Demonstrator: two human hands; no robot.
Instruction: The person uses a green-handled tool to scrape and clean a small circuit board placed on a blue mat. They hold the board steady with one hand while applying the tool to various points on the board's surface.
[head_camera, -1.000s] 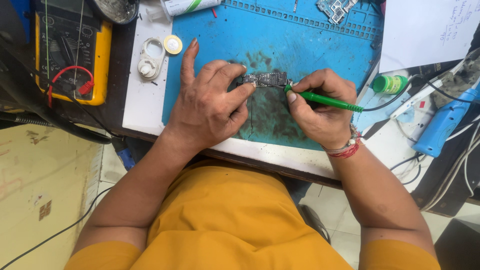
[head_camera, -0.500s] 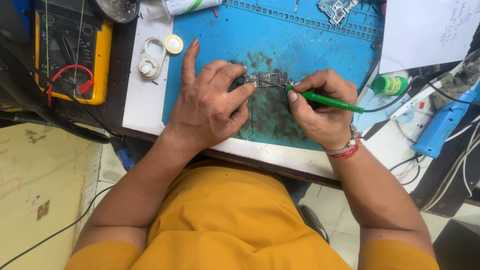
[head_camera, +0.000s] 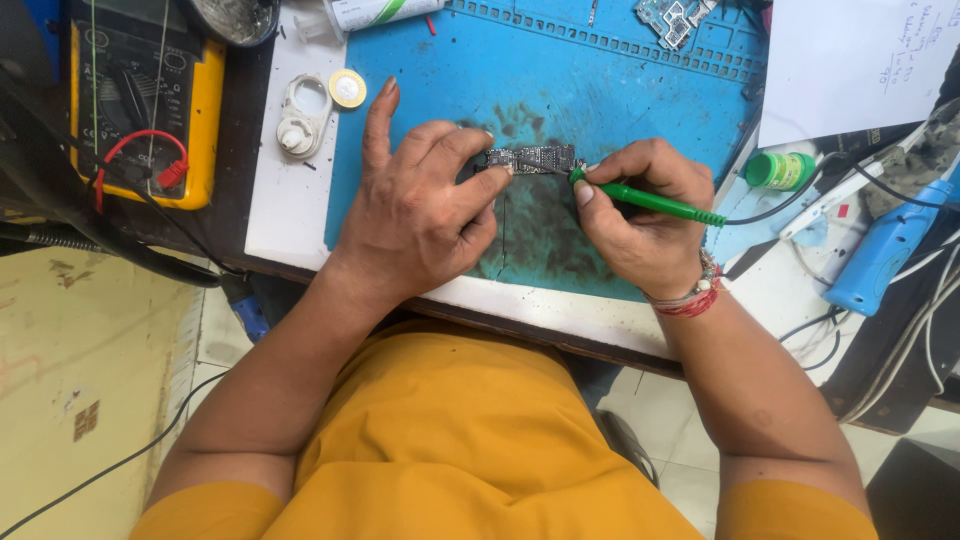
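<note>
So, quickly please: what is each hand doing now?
Left hand: closed on the small circuit board, pinning it to the blue mat.
Right hand: closed on a green probe, tip at the board.

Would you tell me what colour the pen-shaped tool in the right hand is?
Green, clearest in the head view: the tool in the right hand.

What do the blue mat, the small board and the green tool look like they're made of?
The blue mat looks like matte rubber or silicone: moulded ridges along its far edge, dark stains. The small board held by the left hand seems a rigid circuit board, dark with tiny metallic parts. The green tool in the right hand appears glossy plastic; its tip is too small to tell.
</note>
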